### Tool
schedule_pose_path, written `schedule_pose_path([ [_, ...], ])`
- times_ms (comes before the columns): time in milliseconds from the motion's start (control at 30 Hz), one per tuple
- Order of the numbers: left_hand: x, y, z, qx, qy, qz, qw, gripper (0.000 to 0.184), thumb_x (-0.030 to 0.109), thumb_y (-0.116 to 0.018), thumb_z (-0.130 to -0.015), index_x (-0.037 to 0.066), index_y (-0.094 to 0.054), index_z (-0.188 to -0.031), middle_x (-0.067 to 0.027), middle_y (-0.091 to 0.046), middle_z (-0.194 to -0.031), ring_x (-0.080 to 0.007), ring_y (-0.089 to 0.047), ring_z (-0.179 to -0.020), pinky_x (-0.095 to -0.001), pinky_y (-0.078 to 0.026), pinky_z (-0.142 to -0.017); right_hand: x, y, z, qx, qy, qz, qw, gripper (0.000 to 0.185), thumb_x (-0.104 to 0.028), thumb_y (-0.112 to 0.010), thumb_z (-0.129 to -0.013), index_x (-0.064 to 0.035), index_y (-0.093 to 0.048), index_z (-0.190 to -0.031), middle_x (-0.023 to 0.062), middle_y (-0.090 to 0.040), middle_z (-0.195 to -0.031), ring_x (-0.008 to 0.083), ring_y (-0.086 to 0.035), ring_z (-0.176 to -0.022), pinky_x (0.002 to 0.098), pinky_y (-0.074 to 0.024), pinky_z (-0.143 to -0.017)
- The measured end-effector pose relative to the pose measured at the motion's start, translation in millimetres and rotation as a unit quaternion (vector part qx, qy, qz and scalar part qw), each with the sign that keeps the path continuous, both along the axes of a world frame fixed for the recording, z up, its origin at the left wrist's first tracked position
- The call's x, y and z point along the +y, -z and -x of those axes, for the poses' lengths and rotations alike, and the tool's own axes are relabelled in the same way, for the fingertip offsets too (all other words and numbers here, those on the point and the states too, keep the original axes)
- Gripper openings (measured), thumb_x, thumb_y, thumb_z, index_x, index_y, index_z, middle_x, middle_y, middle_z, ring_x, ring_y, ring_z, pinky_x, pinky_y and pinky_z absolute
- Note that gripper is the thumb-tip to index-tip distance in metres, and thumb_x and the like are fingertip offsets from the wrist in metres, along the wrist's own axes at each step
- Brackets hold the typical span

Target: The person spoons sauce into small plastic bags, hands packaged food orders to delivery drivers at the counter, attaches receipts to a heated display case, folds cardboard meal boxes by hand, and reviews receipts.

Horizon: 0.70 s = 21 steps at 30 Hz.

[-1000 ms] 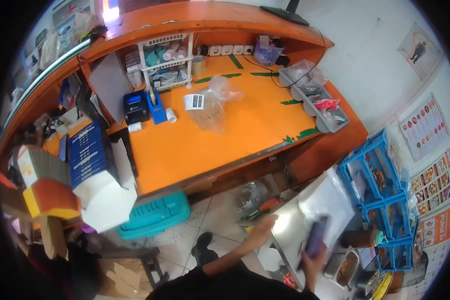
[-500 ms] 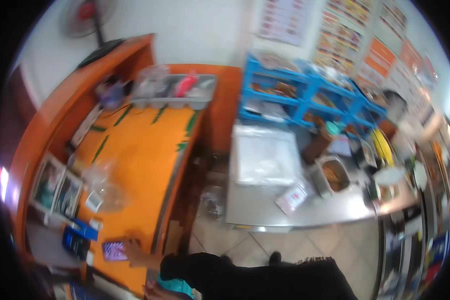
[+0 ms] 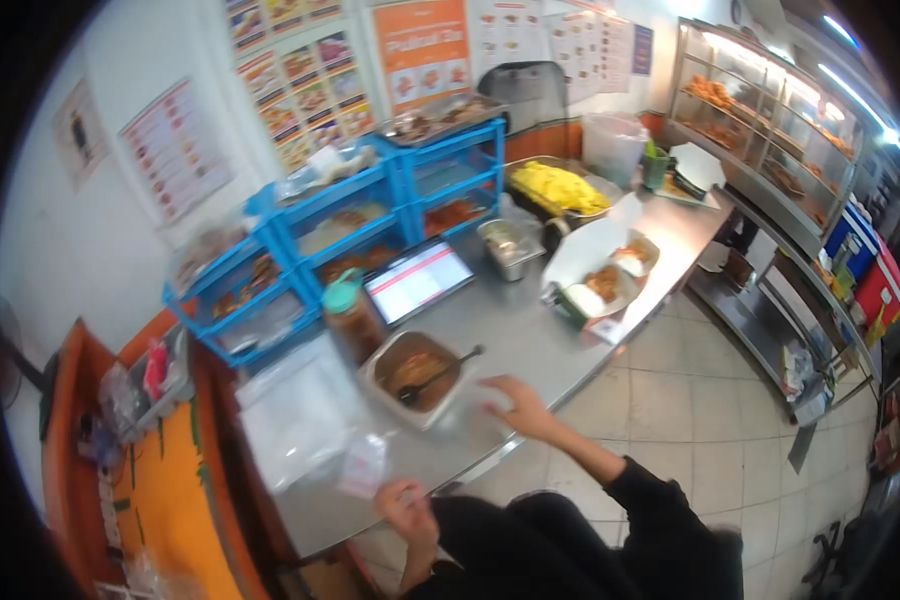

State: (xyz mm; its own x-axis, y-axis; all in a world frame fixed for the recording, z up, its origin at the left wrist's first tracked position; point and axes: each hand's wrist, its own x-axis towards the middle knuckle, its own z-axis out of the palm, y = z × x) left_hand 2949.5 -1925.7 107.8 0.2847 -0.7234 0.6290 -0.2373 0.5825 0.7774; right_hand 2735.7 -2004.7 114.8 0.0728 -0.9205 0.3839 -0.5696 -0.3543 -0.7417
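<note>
A: Quick, what's changed?

B: View's swung round. Half a second ago a hand was at the phone on the orange counter (image 3: 170, 500). Now that counter's out at 8 o'clock in the frame, and the steel counter (image 3: 515, 325) fills the middle.

A: Phone?

B: Not seen, in either hand or elsewhere.

A: Right hand (image 3: 522, 408)?

B: Fingers spread, nothing seen in its grip. Over the steel counter's near edge, between 3 and 4 o'clock of the pan (image 3: 395, 402), looks apart from it.

A: Left hand (image 3: 408, 512)?

B: Half curled, 6 o'clock of the pan. Fingertips near the packet (image 3: 364, 466); blurry, can't tell if they touch or hold it.

A: Rest of it, round the pan?

B: Packet at 7, bags (image 3: 300, 415) at 8, bottle (image 3: 355, 325) between 10 and 11, tablet (image 3: 419, 282) at 12, open box (image 3: 580, 250) at 2. Spoon (image 3: 440, 377) in the pan, handle to 2.

A: Meaning?

B: My call: work's shifted to the steel counter, pan and packet nearest.
</note>
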Motion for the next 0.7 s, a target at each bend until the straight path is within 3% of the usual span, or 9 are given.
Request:
schedule_pose_path([
  [67,-31,13,83,-0.043,0.162,-0.105,0.98,0.018,0.007,-0.056,-0.077,0.0,-0.048,-0.092,-0.0095,-0.051,-0.083,-0.0174,-0.05,-0.078,-0.0291,-0.04,-0.071,14,13,101,-0.014,0.128,-0.045,0.991,0.033,-0.023,-0.058,-0.076,-0.0079,-0.054,-0.105,0.0132,-0.056,-0.1,0.0255,-0.054,-0.092,0.0348,-0.0422,-0.079],
  [133,-70,34,166,0.041,0.286,-0.193,0.938,0.023,0.012,-0.057,-0.079,0.0,-0.047,-0.096,-0.0088,-0.051,-0.085,-0.0163,-0.05,-0.079,-0.0285,-0.042,-0.071,23,34,188,-0.044,0.219,-0.099,0.97,0.034,-0.024,-0.058,-0.076,-0.0066,-0.054,-0.106,0.0148,-0.056,-0.099,0.0248,-0.055,-0.089,0.0343,-0.0438,-0.075],
  [233,-134,78,250,-0.019,0.304,-0.241,0.922,0.03,0.016,-0.057,-0.08,0.001,-0.044,-0.102,-0.0095,-0.05,-0.092,-0.016,-0.051,-0.08,-0.0274,-0.043,-0.07,10,68,273,-0.047,0.287,-0.094,0.952,0.038,-0.024,-0.059,-0.076,-0.0051,-0.052,-0.108,0.0166,-0.055,-0.098,0.0256,-0.055,-0.087,0.0339,-0.0442,-0.073],
  [300,-178,100,294,-0.044,0.282,-0.302,0.909,0.043,0.024,-0.055,-0.08,0.0,-0.037,-0.111,-0.016,-0.045,-0.104,-0.0227,-0.049,-0.091,-0.0323,-0.04,-0.079,-21,78,311,-0.05,0.314,-0.07,0.946,0.04,-0.025,-0.059,-0.076,-0.0045,-0.05,-0.11,0.0176,-0.055,-0.098,0.0265,-0.055,-0.086,0.0337,-0.0441,-0.072],
  [367,-208,115,327,-0.101,0.232,-0.27,0.929,0.051,0.027,-0.054,-0.08,-0.003,-0.032,-0.115,-0.0203,-0.041,-0.11,-0.0275,-0.044,-0.098,-0.0356,-0.036,-0.085,-58,92,335,-0.051,0.348,-0.036,0.936,0.045,-0.026,-0.059,-0.076,-0.0019,-0.047,-0.112,0.0195,-0.054,-0.097,0.0304,-0.054,-0.086,0.0353,-0.0438,-0.073],
  [400,-221,118,342,-0.16,0.181,-0.235,0.941,0.059,0.03,-0.053,-0.081,-0.005,-0.027,-0.12,-0.0245,-0.036,-0.116,-0.0323,-0.04,-0.105,-0.0389,-0.031,-0.091,-74,94,341,-0.048,0.345,-0.038,0.937,0.045,-0.026,-0.059,-0.076,-0.0019,-0.047,-0.112,0.0195,-0.054,-0.097,0.0304,-0.054,-0.086,0.0353,-0.0438,-0.073],
  [500,-232,125,364,-0.173,0.211,-0.265,0.925,0.065,0.029,-0.049,-0.081,-0.011,-0.02,-0.123,-0.0302,-0.029,-0.121,-0.0394,-0.027,-0.115,-0.0426,-0.021,-0.097,-111,102,335,0.002,0.337,-0.066,0.939,0.05,-0.03,-0.058,-0.076,-0.0001,-0.043,-0.114,0.0215,-0.049,-0.107,0.034,-0.048,-0.098,0.0362,-0.0395,-0.083],
  [633,-235,130,344,-0.112,0.168,-0.33,0.922,0.059,0.025,-0.04,-0.083,-0.01,-0.016,-0.125,-0.0276,-0.029,-0.125,-0.037,-0.029,-0.117,-0.0378,-0.021,-0.099,-106,87,329,0.041,0.294,-0.082,0.952,0.049,-0.031,-0.057,-0.077,0.0016,-0.044,-0.112,0.02,-0.048,-0.11,0.0323,-0.046,-0.103,0.0375,-0.036,-0.087],
  [700,-235,132,337,-0.043,0.086,-0.298,0.95,0.058,0.02,-0.047,-0.082,-0.006,-0.018,-0.125,-0.0251,-0.033,-0.121,-0.0353,-0.033,-0.114,-0.0385,-0.024,-0.097,-107,73,361,-0.081,0.091,-0.266,0.956,0.046,-0.023,-0.059,-0.075,0.0022,-0.045,-0.111,0.0191,-0.05,-0.109,0.0324,-0.046,-0.103,0.0381,-0.0358,-0.087],
])
